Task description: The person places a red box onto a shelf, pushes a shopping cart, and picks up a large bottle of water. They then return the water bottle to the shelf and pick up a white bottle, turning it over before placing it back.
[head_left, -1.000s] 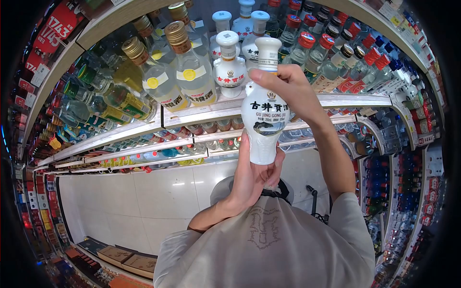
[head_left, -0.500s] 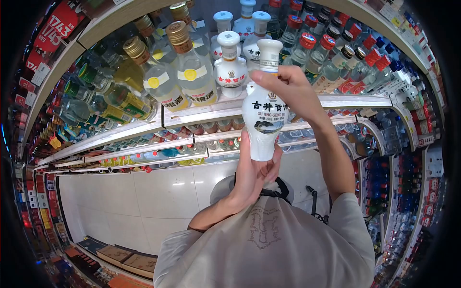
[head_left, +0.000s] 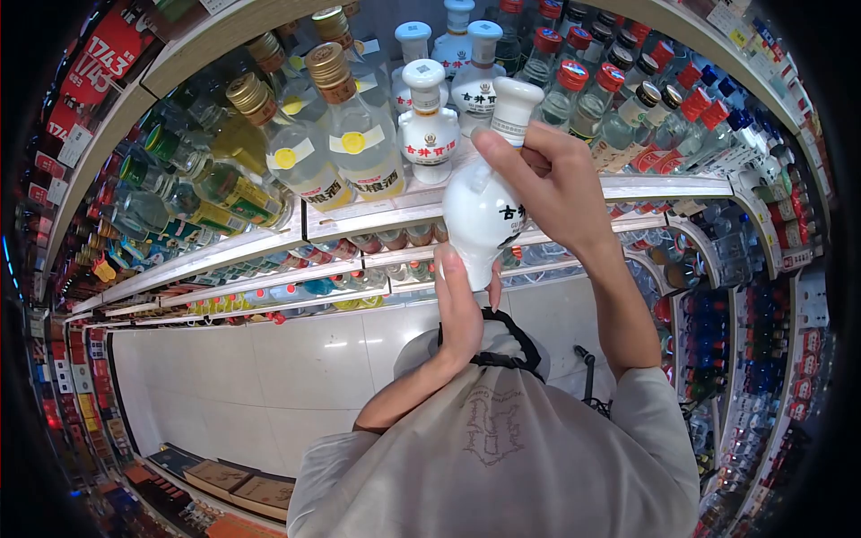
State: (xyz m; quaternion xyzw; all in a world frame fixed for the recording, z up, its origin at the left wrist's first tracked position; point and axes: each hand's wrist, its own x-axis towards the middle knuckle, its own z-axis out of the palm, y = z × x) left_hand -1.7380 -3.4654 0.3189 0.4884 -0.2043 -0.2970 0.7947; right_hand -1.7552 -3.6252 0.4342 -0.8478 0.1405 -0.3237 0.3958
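Observation:
A white liquor bottle [head_left: 478, 211] with black characters on its side is held up in front of the shelf, tilted with its cap toward the upper right. My right hand [head_left: 558, 179] grips it round the neck, thumb across the front. Below, my left hand [head_left: 460, 309] holds the narrow base between thumb and fingers. Part of the label is turned away behind my right hand. Just behind stands a similar white bottle [head_left: 430, 134] with red characters, apart from the held one.
Clear bottles with gold caps [head_left: 359, 134] stand on the shelf [head_left: 386, 212] to the left. Red-capped bottles [head_left: 571, 90] fill the right side. Lower shelves hold more bottles. Boxes [head_left: 215, 478] lie at the lower left, beyond the tiled floor [head_left: 233, 368].
The held bottle has been turned about its length, so its front label now faces right and is partly hidden. Its top has tipped rightward. Both hands keep hold.

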